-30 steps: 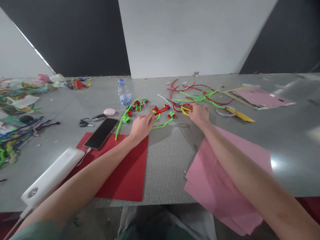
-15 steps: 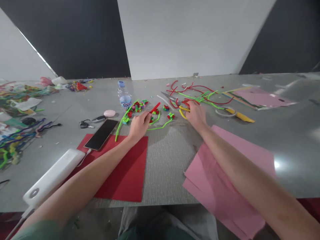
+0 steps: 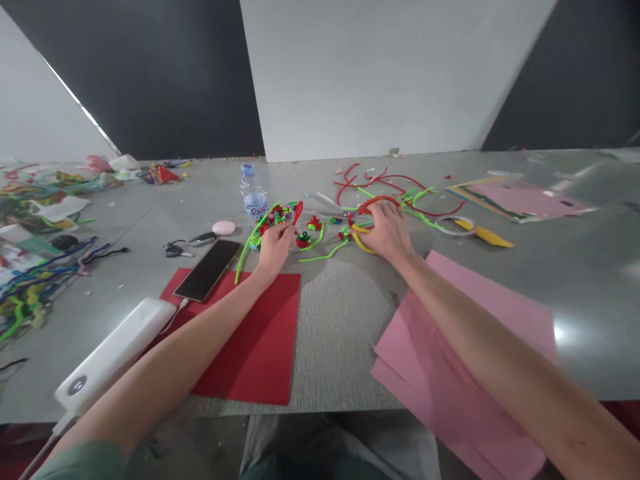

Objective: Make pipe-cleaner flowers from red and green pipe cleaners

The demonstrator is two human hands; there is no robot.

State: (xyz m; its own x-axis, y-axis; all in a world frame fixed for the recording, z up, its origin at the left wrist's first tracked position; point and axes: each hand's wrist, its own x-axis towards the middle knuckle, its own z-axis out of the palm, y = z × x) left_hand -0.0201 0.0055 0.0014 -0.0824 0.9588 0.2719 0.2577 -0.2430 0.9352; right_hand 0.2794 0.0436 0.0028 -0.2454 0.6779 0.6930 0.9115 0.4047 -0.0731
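Note:
My left hand (image 3: 275,250) pinches a red pipe cleaner (image 3: 299,212) that stands up from the fingertips, beside a cluster of small red and green twisted pieces (image 3: 283,213). Fingers of my right hand (image 3: 389,230) are wrapped on the handles of the scissors (image 3: 364,246), orange-red above and yellow below; the blades point left, low over the table. Between the hands lie a red and green piece (image 3: 303,240) and a bent green pipe cleaner (image 3: 327,256). Behind my right hand, red and green pipe cleaners (image 3: 410,179) lie tangled.
A water bottle (image 3: 254,193), a phone (image 3: 207,270), keys (image 3: 175,251) and a white power bank (image 3: 115,353) are on the left. Red paper (image 3: 255,340) and pink paper (image 3: 430,367) lie near the front edge. A tape roll (image 3: 456,225) and yellow cutter (image 3: 493,236) are at right.
The red pipe cleaner in my left hand has swung more upright and moved left. The scissors in my right hand have turned, their blades now lower and pointing left.

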